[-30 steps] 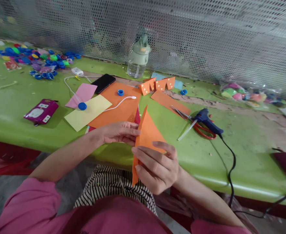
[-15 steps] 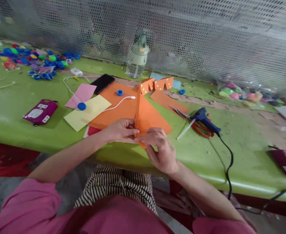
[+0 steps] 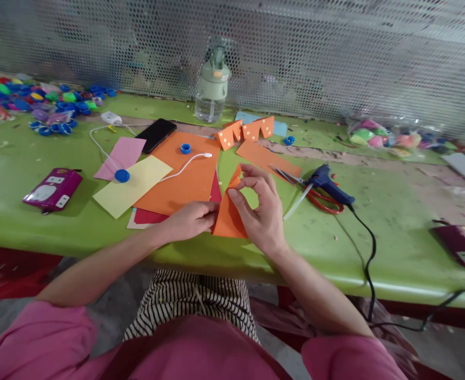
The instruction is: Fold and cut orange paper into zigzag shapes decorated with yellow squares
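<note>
A folded piece of orange paper (image 3: 230,219) stands tilted at the table's front edge, between my two hands. My right hand (image 3: 262,211) pinches its upper edge between thumb and fingers. My left hand (image 3: 195,220) is closed at the paper's left side, its fingertips partly hidden behind it. Under and beyond my left hand lies a flat orange sheet (image 3: 180,179) on top of red paper (image 3: 215,190). On the sheet rest a blue bottle cap (image 3: 185,149) and the end of a white cable (image 3: 188,165). Two zigzag orange strips with pale dots (image 3: 246,133) stand farther back.
Scissors (image 3: 323,203) and a blue glue gun (image 3: 327,184) with a black cord lie to the right. Yellow paper (image 3: 133,184), pink paper (image 3: 119,157), a phone (image 3: 157,134) and a purple power box (image 3: 53,190) are on the left. A water bottle (image 3: 212,89) stands behind.
The orange paper has been turned and now shows a smaller, upright triangular shape. My right hand has moved up from its lower corner to its top edge. The view has shifted slightly.
</note>
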### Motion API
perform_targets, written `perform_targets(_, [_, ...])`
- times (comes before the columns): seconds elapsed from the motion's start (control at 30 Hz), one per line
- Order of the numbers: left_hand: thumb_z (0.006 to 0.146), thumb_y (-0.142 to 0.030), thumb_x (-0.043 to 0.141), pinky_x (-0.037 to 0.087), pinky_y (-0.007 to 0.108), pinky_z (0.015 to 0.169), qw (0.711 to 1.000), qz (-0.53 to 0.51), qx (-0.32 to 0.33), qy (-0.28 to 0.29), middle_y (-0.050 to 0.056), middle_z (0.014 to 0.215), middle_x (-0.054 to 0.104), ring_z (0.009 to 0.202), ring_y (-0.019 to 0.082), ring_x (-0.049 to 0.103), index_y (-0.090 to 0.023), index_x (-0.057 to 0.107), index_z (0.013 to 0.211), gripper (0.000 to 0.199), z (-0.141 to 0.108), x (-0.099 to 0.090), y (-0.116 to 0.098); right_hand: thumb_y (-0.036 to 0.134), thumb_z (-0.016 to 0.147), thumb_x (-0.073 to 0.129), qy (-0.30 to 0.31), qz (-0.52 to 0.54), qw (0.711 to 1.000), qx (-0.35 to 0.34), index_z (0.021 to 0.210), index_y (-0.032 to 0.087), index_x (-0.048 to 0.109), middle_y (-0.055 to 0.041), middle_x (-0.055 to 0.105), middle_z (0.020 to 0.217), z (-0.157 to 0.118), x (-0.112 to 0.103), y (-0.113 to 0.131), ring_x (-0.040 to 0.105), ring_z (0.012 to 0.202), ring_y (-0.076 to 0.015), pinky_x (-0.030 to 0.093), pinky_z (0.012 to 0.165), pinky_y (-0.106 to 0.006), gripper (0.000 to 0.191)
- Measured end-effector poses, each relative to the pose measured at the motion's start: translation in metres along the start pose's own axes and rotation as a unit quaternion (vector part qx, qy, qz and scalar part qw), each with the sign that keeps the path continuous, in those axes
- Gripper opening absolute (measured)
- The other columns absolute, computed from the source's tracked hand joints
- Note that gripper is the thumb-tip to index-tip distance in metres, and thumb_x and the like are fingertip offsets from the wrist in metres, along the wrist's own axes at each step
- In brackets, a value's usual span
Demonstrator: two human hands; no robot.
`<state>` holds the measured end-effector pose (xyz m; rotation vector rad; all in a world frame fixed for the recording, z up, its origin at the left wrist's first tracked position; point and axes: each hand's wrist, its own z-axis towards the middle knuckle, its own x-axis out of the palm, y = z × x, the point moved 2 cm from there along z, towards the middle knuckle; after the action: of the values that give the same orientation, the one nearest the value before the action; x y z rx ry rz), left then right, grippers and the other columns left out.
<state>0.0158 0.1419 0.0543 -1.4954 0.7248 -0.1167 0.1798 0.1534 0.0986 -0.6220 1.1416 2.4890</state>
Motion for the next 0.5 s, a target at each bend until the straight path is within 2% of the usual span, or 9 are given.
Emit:
perform_targets(0.1, [0.090, -0.027, 0.048, 0.050, 0.030, 0.078, 1.000, 0.022, 0.008, 0.010, 0.004, 0.093, 0.074, 0.085, 0.019, 0.067, -0.017, 0.071, 0.092, 0.025, -0.003, 0.001, -0.003, 0.027, 0.094, 0.060, 0.025, 0.052, 0.996, 0.062, 0.094, 0.024, 0.057, -0.0032, 0.070, 0.097, 0.000, 0.002, -0.006, 0.066, 0.099, -0.0203, 0.047, 0.092, -0.042, 0.004])
perform_targets(0.17, [0.093, -0.032, 0.046, 0.051, 0.030, 0.080, 1.000, -0.020, 0.010, 0.008, 0.005, 0.092, 0.073, 0.089, 0.019, 0.066, -0.018, 0.070, 0.091, 0.028, -0.006, 0.001, -0.006, 0.028, 0.094, 0.059, 0.024, 0.082, 0.993, 0.086, 0.095, 0.024, 0.056, -0.0019, 0.068, 0.094, -0.001, 0.004, -0.010, 0.064, 0.090, -0.0177, 0.048, 0.087, -0.039, 0.006])
perform_targets(0.23, [0.098, -0.043, 0.039, 0.051, 0.030, 0.079, 0.997, -0.083, 0.003, 0.002, 0.004, 0.087, 0.070, 0.087, 0.019, 0.064, -0.019, 0.067, 0.088, 0.038, -0.009, 0.001, -0.008, 0.028, 0.094, 0.060, 0.010, 0.109, 0.990, 0.092, 0.095, 0.024, 0.055, -0.0006, 0.066, 0.092, -0.003, 0.006, -0.014, 0.062, 0.086, -0.0156, 0.049, 0.084, -0.036, 0.006])
perform_targets(0.3, [0.098, -0.050, 0.040, 0.049, 0.027, 0.071, 0.995, -0.101, 0.004, -0.009, 0.003, 0.076, 0.064, 0.076, 0.016, 0.060, -0.019, 0.061, 0.080, 0.042, -0.010, 0.001, -0.010, 0.028, 0.093, 0.061, -0.005, 0.137, 0.986, 0.096, 0.097, 0.026, 0.054, 0.0004, 0.063, 0.092, -0.005, 0.009, -0.016, 0.061, 0.085, -0.0148, 0.049, 0.082, -0.035, 0.009])
perform_targets(0.4, [0.093, -0.051, 0.052, 0.036, 0.023, 0.054, 0.997, -0.065, -0.001, -0.031, -0.004, 0.061, 0.044, 0.058, 0.010, 0.044, -0.020, 0.048, 0.069, 0.039, -0.010, 0.002, -0.011, 0.029, 0.092, 0.062, -0.007, 0.185, 0.977, 0.111, 0.106, 0.028, 0.051, 0.0012, 0.062, 0.091, -0.006, 0.010, -0.018, 0.065, 0.087, -0.0157, 0.051, 0.083, -0.037, 0.018])
perform_targets(0.5, [0.093, -0.050, 0.051, 0.025, 0.022, 0.049, 0.997, -0.070, -0.020, -0.040, -0.007, 0.058, 0.031, 0.052, 0.008, 0.033, -0.021, 0.040, 0.068, 0.040, -0.008, 0.004, -0.008, 0.030, 0.092, 0.063, 0.006, 0.208, 0.970, 0.126, 0.120, 0.028, 0.048, 0.0004, 0.068, 0.090, -0.006, 0.010, -0.016, 0.070, 0.091, -0.0184, 0.053, 0.087, -0.039, 0.032])
